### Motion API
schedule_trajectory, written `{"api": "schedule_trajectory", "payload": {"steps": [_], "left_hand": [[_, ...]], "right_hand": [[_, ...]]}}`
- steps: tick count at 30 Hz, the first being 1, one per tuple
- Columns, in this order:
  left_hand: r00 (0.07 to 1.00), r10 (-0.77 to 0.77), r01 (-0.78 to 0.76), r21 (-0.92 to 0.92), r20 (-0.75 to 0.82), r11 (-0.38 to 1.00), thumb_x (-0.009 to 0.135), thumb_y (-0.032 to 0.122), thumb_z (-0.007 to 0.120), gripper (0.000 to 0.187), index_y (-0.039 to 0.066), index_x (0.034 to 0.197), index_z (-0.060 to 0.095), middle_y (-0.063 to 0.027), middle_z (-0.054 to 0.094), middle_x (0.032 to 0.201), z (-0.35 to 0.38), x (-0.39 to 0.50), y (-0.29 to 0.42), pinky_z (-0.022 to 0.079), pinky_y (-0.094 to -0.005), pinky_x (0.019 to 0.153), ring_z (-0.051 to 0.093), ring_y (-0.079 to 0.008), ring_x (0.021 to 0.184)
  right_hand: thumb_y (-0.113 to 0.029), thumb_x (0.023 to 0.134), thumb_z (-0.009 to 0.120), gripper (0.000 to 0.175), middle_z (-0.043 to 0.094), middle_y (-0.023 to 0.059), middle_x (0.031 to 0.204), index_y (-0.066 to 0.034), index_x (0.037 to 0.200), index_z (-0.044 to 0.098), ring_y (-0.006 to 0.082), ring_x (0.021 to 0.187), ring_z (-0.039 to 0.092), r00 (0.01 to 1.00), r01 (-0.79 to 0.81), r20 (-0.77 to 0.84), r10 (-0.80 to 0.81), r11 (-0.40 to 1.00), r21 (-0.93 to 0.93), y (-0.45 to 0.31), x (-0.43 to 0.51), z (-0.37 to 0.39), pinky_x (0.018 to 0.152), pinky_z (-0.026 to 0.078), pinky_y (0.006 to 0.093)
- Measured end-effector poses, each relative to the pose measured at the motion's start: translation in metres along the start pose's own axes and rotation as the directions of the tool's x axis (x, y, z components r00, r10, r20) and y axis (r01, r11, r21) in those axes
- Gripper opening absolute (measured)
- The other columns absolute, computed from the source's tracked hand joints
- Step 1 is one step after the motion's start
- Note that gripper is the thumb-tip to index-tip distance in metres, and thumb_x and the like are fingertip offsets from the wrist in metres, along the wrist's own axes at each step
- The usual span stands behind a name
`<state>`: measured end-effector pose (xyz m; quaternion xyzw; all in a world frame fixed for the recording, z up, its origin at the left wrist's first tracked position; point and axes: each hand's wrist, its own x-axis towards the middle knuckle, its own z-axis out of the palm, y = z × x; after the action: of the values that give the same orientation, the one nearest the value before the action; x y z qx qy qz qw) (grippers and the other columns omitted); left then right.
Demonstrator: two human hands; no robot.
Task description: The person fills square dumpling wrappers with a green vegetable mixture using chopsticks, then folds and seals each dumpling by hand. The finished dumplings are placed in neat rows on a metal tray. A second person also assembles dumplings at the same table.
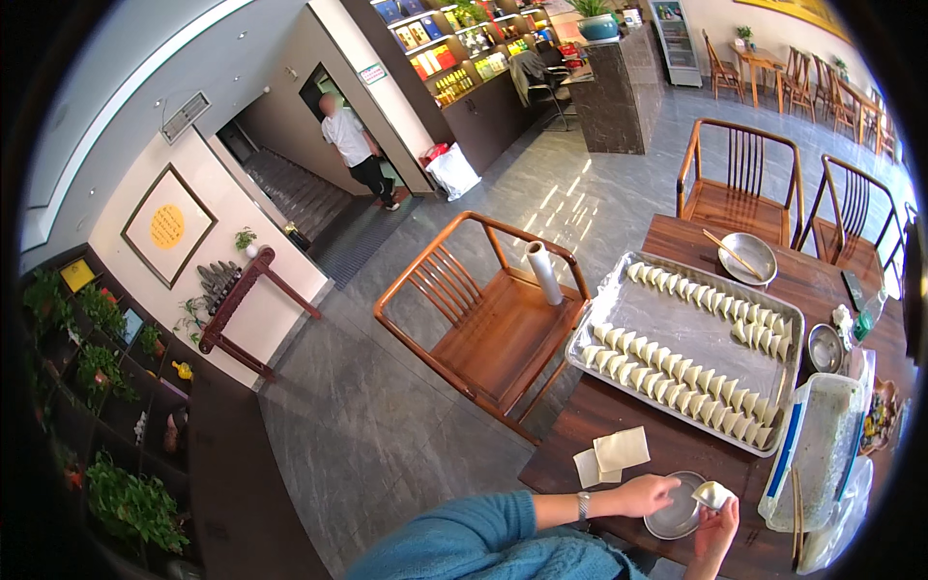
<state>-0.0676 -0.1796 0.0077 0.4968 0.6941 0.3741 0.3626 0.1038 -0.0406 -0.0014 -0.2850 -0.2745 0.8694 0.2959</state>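
My right hand (718, 528) grips a folded dumpling (713, 495) by its lower side, raised over the right rim of a small metal bowl (670, 515). My left hand (650, 494), a metal band at its wrist, reaches over the same bowl from the left. Its index finger points into the bowl and it appears to hold nothing. Square dough wrappers (622, 447) lie on the dark wooden table (580, 420) beyond my left forearm. A large metal tray (674, 319) holds rows of folded dumplings (681, 377).
Right of my hands stands a plastic tub (823, 449) with chopsticks (797, 507) against it. Another metal bowl (747, 259) carries chopsticks at the far end. A wooden armchair (493, 326) beside the table bears a roll of film (544, 272). A person (351, 145) stands by a doorway.
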Motion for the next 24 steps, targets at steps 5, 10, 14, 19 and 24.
{"api": "schedule_trajectory", "payload": {"steps": [5,10,14,19,24], "left_hand": [[0.964,0.201,-0.253,0.823,0.172,0.508,0.077,0.016,0.056,0.024,0.003,0.092,0.067,-0.0091,0.058,0.088,0.06,0.019,-0.023,0.041,-0.0398,0.081,0.052,-0.0251,0.086],[0.915,0.398,-0.32,0.721,0.067,0.614,0.064,0.015,0.055,0.01,0.007,0.065,0.061,-0.0128,0.055,0.07,0.062,0.033,-0.02,0.041,-0.0416,0.067,0.053,-0.0276,0.071],[0.893,0.44,-0.353,0.755,0.095,0.552,0.069,0.015,0.059,0.007,0.011,0.074,0.062,-0.0101,0.054,0.086,0.042,0.029,0.003,0.041,-0.0409,0.075,0.053,-0.0267,0.087],[0.932,0.363,-0.33,0.457,0.017,0.826,0.074,0.004,0.063,0.018,0.005,0.092,0.065,-0.0096,0.053,0.09,0.007,0.015,0.055,0.042,-0.0367,0.079,0.053,-0.0231,0.086],[0.95,0.268,-0.282,-0.071,-0.162,0.957,0.077,-0.003,0.063,0.02,0.001,0.097,0.063,-0.0077,0.051,0.088,-0.012,0.002,0.096,0.044,-0.0282,0.07,0.052,-0.0192,0.078]], "right_hand": [[-0.023,0.096,0.052,0.024,0.063,0.0072,0.109,-0.0068,0.114,0.054,0.0181,0.095,0.063,0.997,0.069,0.025,-0.07,0.996,0.061,-0.014,-0.012,-0.017,0.078,0.055,0.0294],[-0.016,0.094,0.049,0.028,0.059,0.0133,0.116,-0.002,0.118,0.051,0.027,0.107,0.059,0.988,0.15,-0.035,-0.148,0.986,0.077,-0.018,-0.034,-0.011,0.091,0.048,0.0451],[-0.015,0.095,0.048,0.018,0.062,0.0108,0.107,-0.0045,0.108,0.054,0.0227,0.098,0.062,0.988,0.15,-0.067,-0.14,0.97,0.19,-0.02,-0.041,-0.008,0.082,0.053,0.0388],[-0.015,0.097,0.047,0.015,0.063,0.011,0.103,-0.0037,0.104,0.054,0.019,0.091,0.064,0.98,0.167,-0.144,-0.14,0.967,0.193,-0.026,-0.044,0.01,0.079,0.055,0.0339],[-0.014,0.096,0.05,0.009,0.064,0.01,0.101,-0.0055,0.098,0.053,0.0189,0.092,0.064,0.982,0.163,-0.129,-0.139,0.966,0.2,-0.027,-0.042,0.022,0.08,0.054,0.0338]]}}
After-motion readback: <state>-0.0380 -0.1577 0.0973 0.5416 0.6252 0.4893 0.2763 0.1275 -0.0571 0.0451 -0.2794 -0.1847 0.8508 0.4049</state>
